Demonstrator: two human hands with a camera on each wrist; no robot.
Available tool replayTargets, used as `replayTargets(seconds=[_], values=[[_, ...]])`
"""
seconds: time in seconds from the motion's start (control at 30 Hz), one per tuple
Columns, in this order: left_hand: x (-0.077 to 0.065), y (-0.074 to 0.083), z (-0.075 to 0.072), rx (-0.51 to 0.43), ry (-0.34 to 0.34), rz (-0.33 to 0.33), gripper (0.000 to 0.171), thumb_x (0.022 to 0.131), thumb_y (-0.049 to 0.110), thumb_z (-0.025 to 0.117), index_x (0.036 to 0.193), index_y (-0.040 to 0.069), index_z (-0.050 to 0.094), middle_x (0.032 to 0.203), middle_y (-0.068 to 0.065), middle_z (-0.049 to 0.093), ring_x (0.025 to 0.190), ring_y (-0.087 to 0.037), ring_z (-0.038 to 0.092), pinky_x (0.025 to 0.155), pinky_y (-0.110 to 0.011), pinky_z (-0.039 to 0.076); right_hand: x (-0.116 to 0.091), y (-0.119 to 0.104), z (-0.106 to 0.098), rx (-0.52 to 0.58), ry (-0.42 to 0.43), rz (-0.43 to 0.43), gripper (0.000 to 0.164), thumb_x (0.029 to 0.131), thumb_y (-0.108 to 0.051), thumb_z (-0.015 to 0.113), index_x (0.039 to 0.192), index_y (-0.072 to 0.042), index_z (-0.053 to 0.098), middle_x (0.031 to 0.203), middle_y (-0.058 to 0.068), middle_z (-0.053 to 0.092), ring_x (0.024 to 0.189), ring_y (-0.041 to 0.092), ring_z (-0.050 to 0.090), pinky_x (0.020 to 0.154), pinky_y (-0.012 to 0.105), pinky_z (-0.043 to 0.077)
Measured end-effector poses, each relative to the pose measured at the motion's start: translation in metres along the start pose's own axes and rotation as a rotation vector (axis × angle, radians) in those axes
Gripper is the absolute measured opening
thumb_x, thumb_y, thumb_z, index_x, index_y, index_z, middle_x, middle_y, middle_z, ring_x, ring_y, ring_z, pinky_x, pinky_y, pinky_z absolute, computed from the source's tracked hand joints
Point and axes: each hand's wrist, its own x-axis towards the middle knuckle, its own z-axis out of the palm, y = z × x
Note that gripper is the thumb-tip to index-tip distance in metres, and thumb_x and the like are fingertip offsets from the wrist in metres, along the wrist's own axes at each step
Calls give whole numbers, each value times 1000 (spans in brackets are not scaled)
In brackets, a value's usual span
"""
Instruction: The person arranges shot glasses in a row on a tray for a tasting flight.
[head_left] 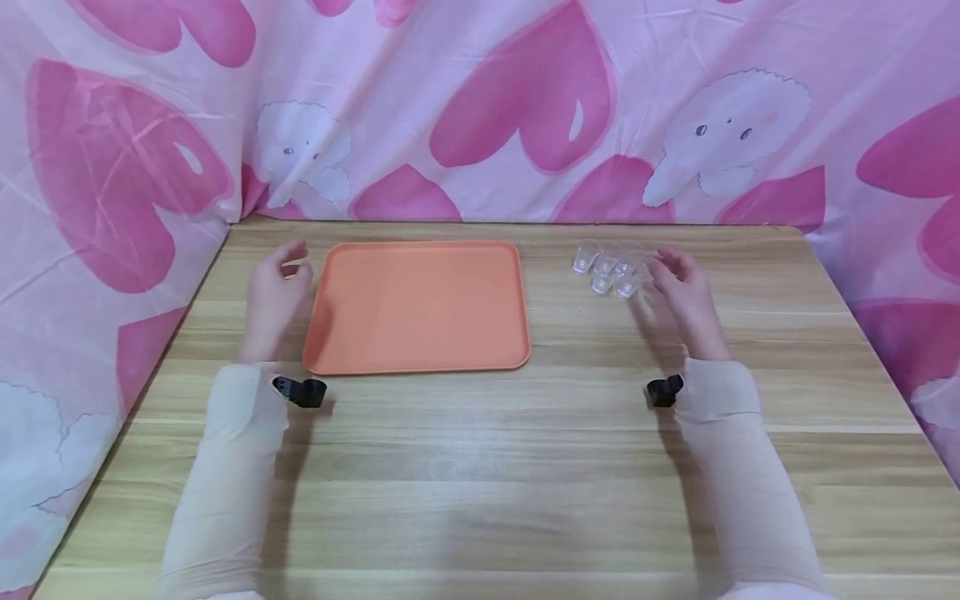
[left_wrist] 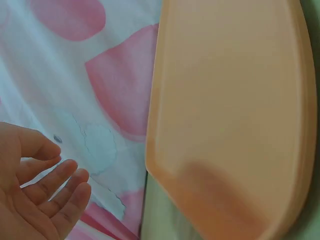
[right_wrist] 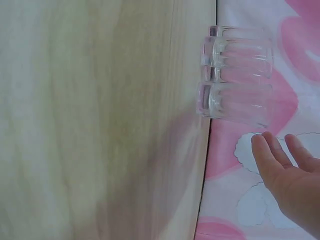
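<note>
An orange rectangular tray (head_left: 420, 308) lies flat on the wooden table, left of centre. My left hand (head_left: 276, 287) hovers beside the tray's left edge, fingers loosely bent and holding nothing; the left wrist view shows the same hand (left_wrist: 45, 185) with its fingertips apart from the tray (left_wrist: 230, 100). Several small clear glasses (head_left: 602, 282) stand grouped at the back right of the table. Just right of them is my right hand (head_left: 686, 296), with relaxed fingers. In the right wrist view its fingertips (right_wrist: 260, 145) reach close to the nearest glass (right_wrist: 235, 102).
The light wooden table (head_left: 480, 483) runs back to a pink curtain (head_left: 375, 108) with hearts and white animals, which also hangs along both sides. A small black wrist device (head_left: 300, 392) is on the left cuff, and another black device (head_left: 663, 392) on the right.
</note>
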Motion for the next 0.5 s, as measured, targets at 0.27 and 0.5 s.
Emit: replayTargets(seconds=[0.27, 0.5], values=[[2, -21, -7, 17, -69, -23, 44, 91, 6, 48, 134, -5, 50, 123, -28, 58, 79, 10, 43, 74, -4, 37, 4, 7, 5, 30, -2, 15, 58, 96, -18, 53, 146, 1, 31, 137, 16, 43, 113, 4, 47, 84, 3, 44], [3, -31, -10, 64, -164, -88, 48, 93, 10, 53, 137, -9, 44, 122, -28, 54, 89, -6, 51, 62, -1, 39, 6, 9, 10, 49, -7, 67, 60, 93, -10, 57, 146, -1, 32, 115, -5, 49, 95, -5, 46, 79, 2, 46]])
